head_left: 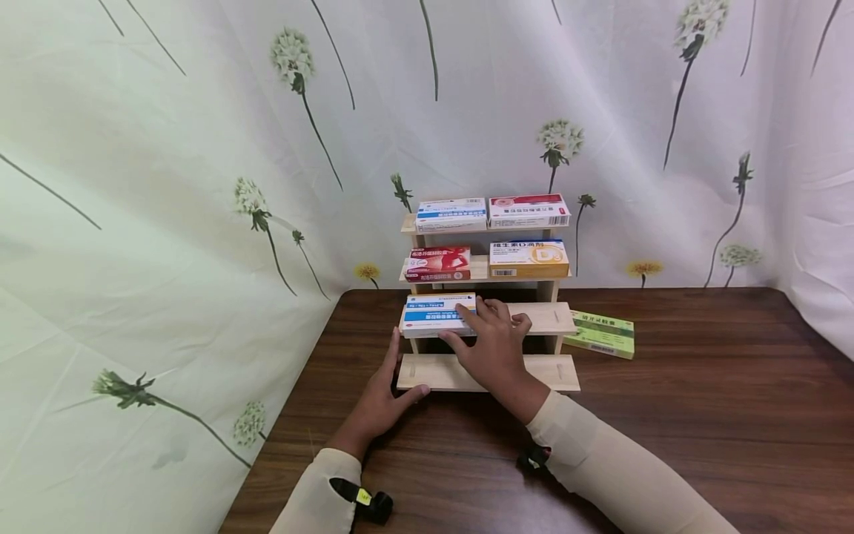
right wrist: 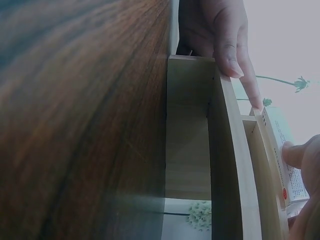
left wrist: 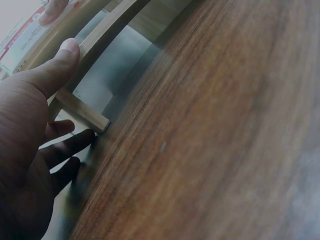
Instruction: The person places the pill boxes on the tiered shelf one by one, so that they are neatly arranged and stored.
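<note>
A four-tier wooden rack (head_left: 440, 373) stands on the table. On its second tier from the bottom, at the left, lies a white and blue medicine box (head_left: 427, 314). My right hand (head_left: 494, 345) holds this box at its right end, with a finger on top and the thumb against its front face, as the right wrist view shows. My left hand (head_left: 382, 404) is at the rack's left side, thumb on the bottom shelf's front edge, other fingers spread and fairly straight along the side. One fingertip reaches the box's front left corner.
Another white and blue box (head_left: 451, 214) and a white and red box (head_left: 529, 211) lie on the top tier. Below them are a red box (head_left: 438, 264) and a yellow and white box (head_left: 529, 259). A green box (head_left: 603, 334) lies on the table (head_left: 720, 415), right of the rack.
</note>
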`<state>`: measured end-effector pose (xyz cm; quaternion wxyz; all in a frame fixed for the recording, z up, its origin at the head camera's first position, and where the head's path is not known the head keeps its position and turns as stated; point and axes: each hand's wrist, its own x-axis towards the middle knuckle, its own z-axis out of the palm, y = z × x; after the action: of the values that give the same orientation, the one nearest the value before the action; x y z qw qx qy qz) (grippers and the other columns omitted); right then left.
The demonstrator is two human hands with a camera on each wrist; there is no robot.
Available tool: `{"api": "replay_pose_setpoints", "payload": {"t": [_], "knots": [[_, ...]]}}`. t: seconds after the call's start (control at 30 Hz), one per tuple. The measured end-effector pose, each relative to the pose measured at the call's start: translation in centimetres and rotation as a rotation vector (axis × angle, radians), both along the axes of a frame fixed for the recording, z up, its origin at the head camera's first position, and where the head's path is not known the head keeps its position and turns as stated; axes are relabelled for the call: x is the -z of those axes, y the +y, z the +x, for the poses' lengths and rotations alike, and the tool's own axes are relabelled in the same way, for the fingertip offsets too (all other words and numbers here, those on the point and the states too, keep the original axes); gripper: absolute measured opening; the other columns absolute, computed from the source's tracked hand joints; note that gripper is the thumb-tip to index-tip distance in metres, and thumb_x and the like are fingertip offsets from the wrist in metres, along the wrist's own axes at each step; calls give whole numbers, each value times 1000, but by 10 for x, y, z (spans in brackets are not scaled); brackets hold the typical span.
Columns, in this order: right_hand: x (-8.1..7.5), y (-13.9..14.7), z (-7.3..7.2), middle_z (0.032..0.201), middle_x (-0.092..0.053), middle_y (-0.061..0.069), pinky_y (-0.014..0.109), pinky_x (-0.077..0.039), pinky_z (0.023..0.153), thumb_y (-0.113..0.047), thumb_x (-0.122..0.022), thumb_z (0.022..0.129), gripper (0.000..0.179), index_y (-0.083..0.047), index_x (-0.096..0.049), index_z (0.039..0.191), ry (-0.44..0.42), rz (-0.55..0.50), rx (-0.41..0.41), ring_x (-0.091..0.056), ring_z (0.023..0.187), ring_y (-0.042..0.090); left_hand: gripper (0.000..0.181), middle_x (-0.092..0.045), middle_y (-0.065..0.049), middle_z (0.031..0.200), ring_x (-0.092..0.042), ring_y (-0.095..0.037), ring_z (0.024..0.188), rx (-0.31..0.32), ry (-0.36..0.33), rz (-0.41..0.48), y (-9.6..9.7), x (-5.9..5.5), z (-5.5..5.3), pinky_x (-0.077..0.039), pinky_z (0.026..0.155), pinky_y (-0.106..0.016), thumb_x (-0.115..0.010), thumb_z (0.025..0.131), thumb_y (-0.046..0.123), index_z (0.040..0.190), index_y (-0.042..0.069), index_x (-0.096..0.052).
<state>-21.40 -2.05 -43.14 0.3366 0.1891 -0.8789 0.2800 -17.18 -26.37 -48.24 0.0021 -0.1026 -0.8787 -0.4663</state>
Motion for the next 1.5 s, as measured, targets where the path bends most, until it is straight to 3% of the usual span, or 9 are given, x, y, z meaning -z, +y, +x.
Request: {"api": "replay_pose_setpoints", "payload": {"t": [0.37, 0.63, 0.8, 1.5], "knots": [[0, -2, 2, 139, -73, 26, 75, -36, 92, -56, -84, 93, 59, -13, -80, 133, 27, 26, 27, -65, 130, 46, 116, -18, -7, 185, -30, -37, 167, 13, 22, 0, -1, 1, -1, -24, 134, -64, -80, 100, 45, 173, 48, 10], [-2, -3, 5, 151, -64, 29, 77, -37, 95, -59, -83, 92, 69, -12, -76, 141, 5, 51, 25, -63, 134, 49, 116, -14, -4, 185, -28, -37, 168, 12, 21, -4, -1, 2, -1, -23, 134, -64, -80, 100, 46, 173, 48, 10], [-3, -1, 6, 151, -65, 29, 76, -37, 94, -58, -85, 91, 69, -11, -76, 140, 12, 46, 13, -64, 134, 48, 116, -11, -2, 186, -29, -38, 168, 12, 22, -5, -1, 2, -1, -24, 134, -64, -80, 100, 45, 173, 48, 10], [-6, 30, 8, 152, -66, 24, 79, -35, 98, -49, -86, 93, 65, -11, -73, 144, 20, -7, -26, -65, 133, 44, 117, -16, -6, 185, -28, -38, 168, 8, 13, 3, 0, 1, 0, -21, 135, -64, -80, 100, 45, 173, 47, 11]]}}
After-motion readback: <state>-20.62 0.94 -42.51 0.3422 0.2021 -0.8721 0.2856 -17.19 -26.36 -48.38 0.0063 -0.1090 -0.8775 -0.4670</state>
